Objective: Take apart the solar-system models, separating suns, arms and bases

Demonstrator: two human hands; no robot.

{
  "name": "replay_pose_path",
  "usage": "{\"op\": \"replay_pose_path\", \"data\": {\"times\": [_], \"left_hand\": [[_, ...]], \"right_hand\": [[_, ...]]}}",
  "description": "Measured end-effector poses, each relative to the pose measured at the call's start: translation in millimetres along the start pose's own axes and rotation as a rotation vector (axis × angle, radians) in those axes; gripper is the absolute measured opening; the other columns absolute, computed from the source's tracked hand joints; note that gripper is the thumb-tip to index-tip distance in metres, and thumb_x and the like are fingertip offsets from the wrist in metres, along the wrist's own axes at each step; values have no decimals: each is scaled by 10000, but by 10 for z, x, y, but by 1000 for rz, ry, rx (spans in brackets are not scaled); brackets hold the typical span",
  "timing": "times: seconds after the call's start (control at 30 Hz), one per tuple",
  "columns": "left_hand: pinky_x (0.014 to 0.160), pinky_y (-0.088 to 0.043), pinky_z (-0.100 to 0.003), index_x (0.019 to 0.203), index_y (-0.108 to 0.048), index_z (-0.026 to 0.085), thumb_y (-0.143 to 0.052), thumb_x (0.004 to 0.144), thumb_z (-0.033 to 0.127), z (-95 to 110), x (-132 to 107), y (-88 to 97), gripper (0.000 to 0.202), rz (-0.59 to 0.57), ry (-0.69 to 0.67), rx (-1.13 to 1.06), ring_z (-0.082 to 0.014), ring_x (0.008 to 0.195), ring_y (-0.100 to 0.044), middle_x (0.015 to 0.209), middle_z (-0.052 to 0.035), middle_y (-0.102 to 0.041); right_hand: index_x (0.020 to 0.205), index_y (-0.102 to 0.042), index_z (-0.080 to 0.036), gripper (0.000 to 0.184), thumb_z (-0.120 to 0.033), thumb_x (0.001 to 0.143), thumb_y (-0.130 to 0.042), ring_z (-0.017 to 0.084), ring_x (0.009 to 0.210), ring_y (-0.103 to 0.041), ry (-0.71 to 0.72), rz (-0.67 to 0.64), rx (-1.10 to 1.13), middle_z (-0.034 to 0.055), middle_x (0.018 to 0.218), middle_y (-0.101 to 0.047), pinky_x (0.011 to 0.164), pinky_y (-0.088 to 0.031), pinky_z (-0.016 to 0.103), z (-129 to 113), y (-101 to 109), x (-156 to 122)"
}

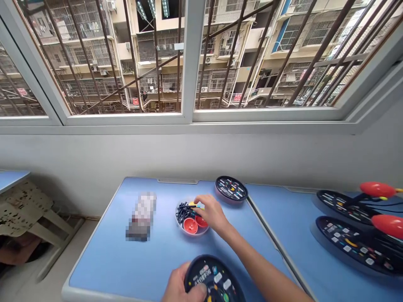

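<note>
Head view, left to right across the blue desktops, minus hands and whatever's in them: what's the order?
Pixelated item → bowl of small parts → far black disc → two right-hand discs.

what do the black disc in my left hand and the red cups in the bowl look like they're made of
Black disc: possibly plastic with a dullish printed face; pale labels and coloured pictures show without strong glare. Red cups: likely smooth moulded plastic, judging by even colour and round rims.
</note>
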State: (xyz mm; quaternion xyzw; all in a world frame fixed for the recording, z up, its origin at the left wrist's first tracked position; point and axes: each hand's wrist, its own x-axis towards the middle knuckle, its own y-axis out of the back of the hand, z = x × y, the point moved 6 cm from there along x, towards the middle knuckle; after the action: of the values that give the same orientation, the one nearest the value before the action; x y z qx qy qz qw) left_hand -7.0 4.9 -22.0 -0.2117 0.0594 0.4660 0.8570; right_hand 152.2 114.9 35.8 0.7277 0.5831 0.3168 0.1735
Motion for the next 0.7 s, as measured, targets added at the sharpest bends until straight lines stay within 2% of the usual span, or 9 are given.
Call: {"op": "replay_pose_path", "data": {"times": [0.13, 0.23, 0.3, 0.4, 0.5, 0.7], "left_hand": [[829, -467, -325, 1054, -587, 148, -646, 636, 281, 443, 85, 92, 442, 113, -155, 38, -240, 932, -586, 1025, -82, -648], [866, -450, -311, 1085, -578, 171, -608, 686, 270, 779, 263, 197, 412, 241, -257, 117, -225, 989, -570, 1081, -67, -631], [874, -445, -307, 1126, -560, 180, -601, 711, 296, 921, 441, 248, 433, 301, -313, 175, -219, 1009, -565, 1100, -68, -623], [891, -430, -305, 1158, -550, 186, -574, 748, 312, 984, 725, 303, 429, 385, -366, 272, -208, 1027, -560, 1091, -71, -629], [888, -430, -311, 1103, -592, 176, -508, 791, 290, 964, 952, 293, 343, 398, -394, 388, -198, 996, -575, 1047, -71, -650], [885, -409, -336, 1090, -605, 159, -392, 828, 205, 1032, 1103, 268, 341, 477, -413, 858, -212, 994, -558, 1051, -86, -646]], "right_hand": [[671, -572, -216, 40, -228, 690, -539, 210, 774, -513, 52, 105, -103, 33, 765, -643, 722, -385, 332, 55, 193, -117], [656, -568, -208, 146, -305, 735, -492, 180, 685, -530, -42, 94, -14, 19, 697, -624, 652, -399, 294, 210, 229, -186], [645, -557, -198, 219, -359, 755, -459, 161, 623, -521, -99, 72, 75, 13, 651, -602, 603, -397, 273, 296, 207, -216], [667, -553, -188, 297, -426, 779, -415, 152, 631, -522, -123, 94, 189, 15, 658, -593, 605, -405, 261, 358, 182, -231], [709, -553, -184, 308, -448, 776, -410, 152, 664, -540, -129, 126, 251, 21, 697, -605, 637, -422, 262, 390, 159, -218], [709, -525, -194, 157, -343, 673, -492, 137, 583, -518, -153, 152, 222, 5, 679, -589, 578, -418, 253, 417, 130, -153]]}}
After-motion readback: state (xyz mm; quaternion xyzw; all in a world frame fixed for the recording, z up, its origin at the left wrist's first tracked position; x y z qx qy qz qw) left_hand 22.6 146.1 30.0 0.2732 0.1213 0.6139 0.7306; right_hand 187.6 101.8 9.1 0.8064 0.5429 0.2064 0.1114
